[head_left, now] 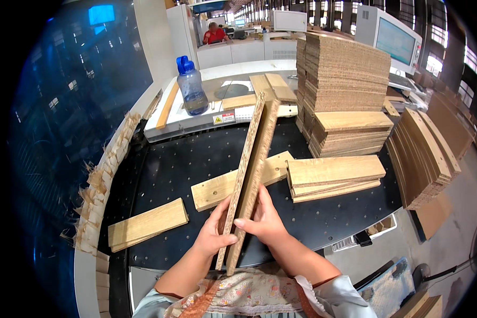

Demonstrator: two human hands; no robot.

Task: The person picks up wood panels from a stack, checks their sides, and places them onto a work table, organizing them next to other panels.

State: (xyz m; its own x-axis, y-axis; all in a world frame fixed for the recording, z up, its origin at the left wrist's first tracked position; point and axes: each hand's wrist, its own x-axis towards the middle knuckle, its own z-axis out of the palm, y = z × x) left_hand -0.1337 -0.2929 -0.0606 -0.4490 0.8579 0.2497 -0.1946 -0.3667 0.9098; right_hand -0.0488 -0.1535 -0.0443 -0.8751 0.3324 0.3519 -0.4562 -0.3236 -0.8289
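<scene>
Boards [256, 175] gripped on edge, side by side, between left hand [213, 230] and right hand [264, 220]; drilled plank [204, 195] lying just beyond the grip, paired planks [148, 222] left of it, piled planks [336, 170] right of it

2 held boards [260, 159] partly hide the drilled plank [216, 188] behind them.

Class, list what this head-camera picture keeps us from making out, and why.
In the head view:
Drilled board, middle: hidden behind the two held boards.
Left hand, fingertips: hidden by those boards.
White basket, part: covered by the black table.
Lower-right boards: cut off by the picture's lower edge.
Distant person in red: too small to make out hands.
</scene>
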